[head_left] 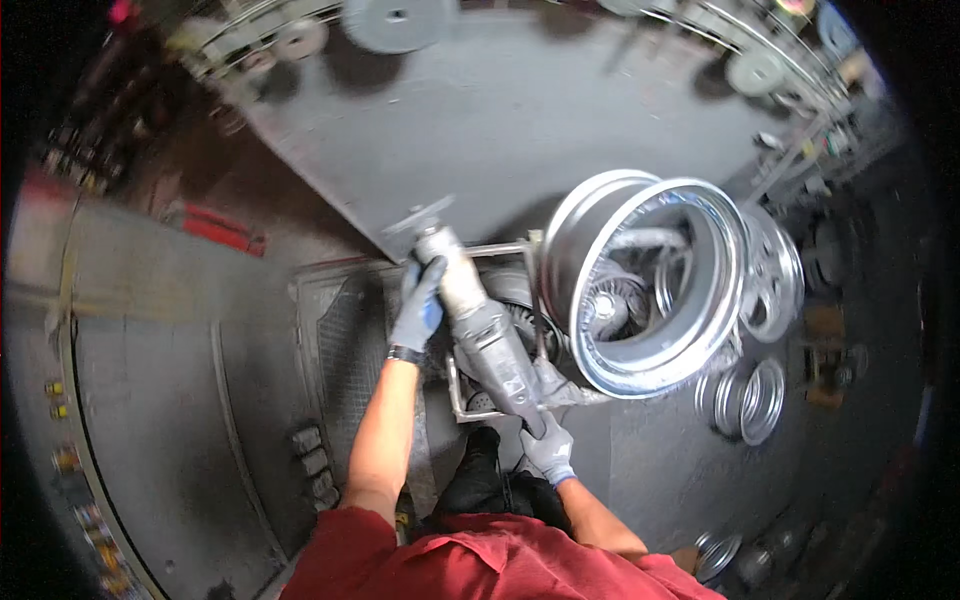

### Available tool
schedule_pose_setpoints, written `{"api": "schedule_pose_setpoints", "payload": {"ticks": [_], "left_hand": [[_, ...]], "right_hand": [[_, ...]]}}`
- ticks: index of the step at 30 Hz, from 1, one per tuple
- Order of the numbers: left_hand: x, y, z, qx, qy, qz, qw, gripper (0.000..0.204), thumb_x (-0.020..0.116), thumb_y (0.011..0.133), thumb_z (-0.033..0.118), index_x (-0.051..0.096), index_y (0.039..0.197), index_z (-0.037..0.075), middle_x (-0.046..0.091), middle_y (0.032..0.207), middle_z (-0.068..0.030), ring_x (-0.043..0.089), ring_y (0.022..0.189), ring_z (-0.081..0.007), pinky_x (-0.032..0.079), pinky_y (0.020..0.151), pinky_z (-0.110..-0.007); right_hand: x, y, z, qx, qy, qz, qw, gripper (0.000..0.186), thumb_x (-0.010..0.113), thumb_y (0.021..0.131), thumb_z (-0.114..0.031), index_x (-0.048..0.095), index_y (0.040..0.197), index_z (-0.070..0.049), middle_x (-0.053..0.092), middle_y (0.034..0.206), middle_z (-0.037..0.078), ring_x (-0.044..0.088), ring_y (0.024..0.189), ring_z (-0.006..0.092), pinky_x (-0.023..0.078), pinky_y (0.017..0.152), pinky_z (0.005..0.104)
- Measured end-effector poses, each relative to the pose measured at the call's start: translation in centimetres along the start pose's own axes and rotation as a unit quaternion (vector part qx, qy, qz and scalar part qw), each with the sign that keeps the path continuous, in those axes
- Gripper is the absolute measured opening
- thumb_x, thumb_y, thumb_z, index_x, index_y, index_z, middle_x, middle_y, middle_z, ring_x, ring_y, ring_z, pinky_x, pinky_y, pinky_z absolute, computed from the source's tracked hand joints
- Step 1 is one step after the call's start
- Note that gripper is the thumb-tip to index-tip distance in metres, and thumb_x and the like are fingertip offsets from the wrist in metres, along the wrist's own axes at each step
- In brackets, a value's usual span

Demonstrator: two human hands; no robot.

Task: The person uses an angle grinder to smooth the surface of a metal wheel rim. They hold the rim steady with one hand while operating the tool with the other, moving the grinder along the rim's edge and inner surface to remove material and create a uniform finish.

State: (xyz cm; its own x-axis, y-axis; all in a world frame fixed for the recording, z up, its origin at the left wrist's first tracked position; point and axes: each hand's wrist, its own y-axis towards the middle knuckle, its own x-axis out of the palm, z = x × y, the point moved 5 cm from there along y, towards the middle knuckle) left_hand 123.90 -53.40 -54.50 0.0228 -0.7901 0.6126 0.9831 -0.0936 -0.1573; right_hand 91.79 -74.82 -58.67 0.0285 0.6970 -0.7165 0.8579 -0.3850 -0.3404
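A long angle grinder (pixel 497 352) with a pale front housing and dark grey body slants across the middle of the view. At its far end is a thin, motion-blurred disc (pixel 418 214). My left hand (pixel 418 308), in a grey-blue glove, is closed round the grinder's front part. Its rear end is gripped by my right hand (pixel 549 450), in a light grey glove, close to my body. Just right of the grinder, apart from the disc, a large shiny wheel rim (pixel 645 376) stands tilted on its side.
A pale metal frame (pixel 456 392) stands beneath the grinder. Beyond it rises a large grey panel (pixel 470 130), with round discs (pixel 400 22) along its top. More rims (pixel 745 400) lie on the floor to the right. A red object (pixel 222 228) lies at the far left.
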Motion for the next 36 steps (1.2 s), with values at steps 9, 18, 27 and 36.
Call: {"api": "schedule_pose_setpoints", "payload": {"ticks": [9, 18, 27, 36], "left_hand": [[5.9, -4.7, 3.7, -0.104, -0.042, -0.168, 0.979, 0.054, 0.076, 0.096, 0.023, 0.053, 0.142, 0.005, 0.068, 0.114, -0.0144, 0.068, 0.106, -0.0309, 0.058, 0.101, -0.052], [8.7, -19.9, 3.2, -0.112, -0.138, -0.156, 0.972, 0.051, 0.078, 0.09, 0.026, 0.057, 0.133, 0.01, 0.067, 0.11, -0.0109, 0.067, 0.104, -0.0301, 0.054, 0.101, -0.054], [7.3, -26.9, -3.0, -0.136, -0.149, 0.012, 0.979, 0.043, 0.078, 0.088, 0.029, 0.063, 0.123, 0.01, 0.068, 0.102, -0.0114, 0.067, 0.096, -0.0306, 0.057, 0.095, -0.051], [11.8, -35.6, -7.8, -0.055, -0.163, 0.075, 0.982, 0.036, 0.078, 0.089, 0.032, 0.065, 0.116, 0.011, 0.069, 0.1, -0.01, 0.067, 0.096, -0.0297, 0.056, 0.094, -0.05]], "right_hand": [[1.0, 1.4, 2.3, -0.033, 0.127, -0.14, 0.981, 0.055, 0.08, 0.086, -0.026, 0.066, 0.138, -0.011, 0.075, 0.122, 0.023, 0.071, 0.116, 0.0421, 0.057, 0.1, 0.0479], [-9.9, -10.9, 4.7, -0.117, 0.044, -0.246, 0.961, 0.064, 0.073, 0.087, -0.024, 0.055, 0.142, 0.003, 0.067, 0.131, 0.032, 0.066, 0.121, 0.048, 0.053, 0.105, 0.0493], [-17.0, -14.1, 8.5, -0.108, 0.002, -0.339, 0.935, 0.063, 0.074, 0.094, -0.046, 0.054, 0.137, -0.004, 0.071, 0.116, 0.031, 0.069, 0.11, 0.048, 0.054, 0.096, 0.0546], [-22.8, -11.7, 17.6, -0.17, -0.025, -0.413, 0.894, 0.067, 0.076, 0.092, -0.04, 0.054, 0.145, -0.006, 0.07, 0.13, 0.027, 0.066, 0.122, 0.0464, 0.052, 0.104, 0.0528]]}}
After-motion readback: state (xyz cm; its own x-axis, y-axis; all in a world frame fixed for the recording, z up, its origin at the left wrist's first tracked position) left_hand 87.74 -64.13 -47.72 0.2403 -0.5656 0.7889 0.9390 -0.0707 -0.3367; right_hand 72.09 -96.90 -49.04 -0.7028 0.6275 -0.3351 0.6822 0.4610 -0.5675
